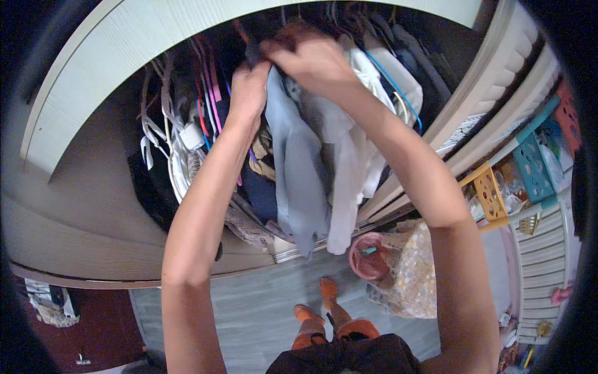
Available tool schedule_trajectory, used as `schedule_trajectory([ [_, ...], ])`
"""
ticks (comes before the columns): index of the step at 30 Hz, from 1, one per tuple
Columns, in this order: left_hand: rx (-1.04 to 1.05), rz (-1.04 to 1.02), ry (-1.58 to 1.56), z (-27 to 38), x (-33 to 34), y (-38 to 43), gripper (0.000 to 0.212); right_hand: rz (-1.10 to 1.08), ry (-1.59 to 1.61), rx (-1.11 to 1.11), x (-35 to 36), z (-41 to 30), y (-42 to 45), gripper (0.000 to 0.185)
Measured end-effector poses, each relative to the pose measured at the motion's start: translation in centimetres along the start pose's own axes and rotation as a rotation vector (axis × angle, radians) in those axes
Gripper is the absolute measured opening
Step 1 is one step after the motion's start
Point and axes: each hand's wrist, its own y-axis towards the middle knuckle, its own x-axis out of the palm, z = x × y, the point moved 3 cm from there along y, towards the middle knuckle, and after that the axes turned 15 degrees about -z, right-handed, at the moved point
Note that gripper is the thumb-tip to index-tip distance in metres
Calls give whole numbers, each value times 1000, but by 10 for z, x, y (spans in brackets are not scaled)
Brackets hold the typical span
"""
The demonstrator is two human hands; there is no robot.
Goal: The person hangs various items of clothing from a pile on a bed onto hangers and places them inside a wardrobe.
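Observation:
A light blue-grey garment (299, 173) hangs inside the open wardrobe, its lower end reaching down past the wardrobe's base. At its top edge my left hand (251, 89) is closed on the cloth. My right hand (315, 58) is raised beside it, close to the garment's top and the hanger hooks. Motion blur and shadow hide what its fingers hold. A dark grey piece of cloth (253, 51) shows just above the left hand. Pale white garments (343, 196) hang directly to the right, partly behind my right forearm.
Several hangers (210, 89) with clothes crowd the rail on the left. A blue hanger (392, 84) holds a white garment on the right. Sliding door panels (486, 89) stand at right. On the floor are a pink bin (369, 257) and patterned fabric (413, 276). Plastic baskets (535, 168) sit farther right.

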Motion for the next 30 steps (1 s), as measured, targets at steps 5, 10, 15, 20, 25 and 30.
schedule_trajectory([
  [5, 158, -92, 392, 9, 17, 11, 22, -130, 74, 39, -5, -11, 1, 57],
  [10, 265, -407, 482, 24, 62, -91, 49, -40, 183, -79, -5, -3, -74, 34],
  [15, -191, -1142, 588, 99, 42, -111, 18, -179, 438, 87, -16, 14, -185, 24],
  [20, 559, -546, 883, 112, 73, -24, 23, -345, 459, 310, -47, -13, -251, 26],
  [25, 547, -871, 1136, 48, 133, 39, 47, -425, 450, 314, -75, -29, -285, 28],
  [30, 557, -957, 1196, 28, 130, 46, 54, -517, 417, 402, -95, -27, -314, 28],
])
